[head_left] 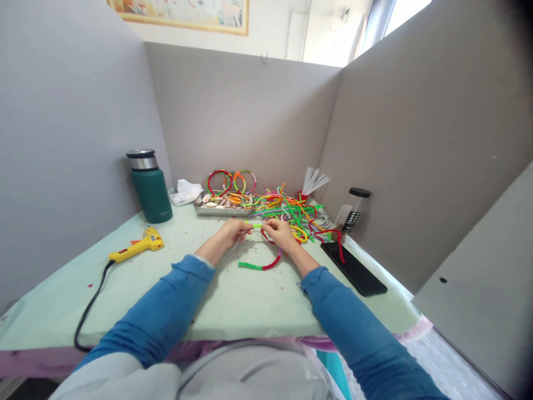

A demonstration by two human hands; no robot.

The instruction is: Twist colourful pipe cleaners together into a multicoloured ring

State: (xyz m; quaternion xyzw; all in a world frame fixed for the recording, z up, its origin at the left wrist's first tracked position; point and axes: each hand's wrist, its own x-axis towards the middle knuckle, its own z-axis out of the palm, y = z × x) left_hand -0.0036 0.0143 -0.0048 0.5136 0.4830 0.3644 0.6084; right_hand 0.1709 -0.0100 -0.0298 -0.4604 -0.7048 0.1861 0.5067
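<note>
My left hand [233, 233] is closed in a pinch at one end of a short yellow-green section of pipe cleaner [256, 225]. A thin pale wire [239, 240] sticks out below its fingers. My right hand [280, 232] pinches the other end of that section, close beside the left. Under the right hand a curved length of green, red and pink pipe cleaner [262, 268] hangs or lies just above the table. It seems to be one piece with the held section, though the fingers hide the join.
A metal tray [225, 212] of shells stands at the back, with pipe-cleaner rings [219, 172] behind. Right of it lie heaped pipe cleaners [287, 208] and white glue sticks [312, 183]. A yellow glue gun [137, 247] and green bottle [150, 191] are left; a phone [353, 269] and clear bottle [352, 214] right.
</note>
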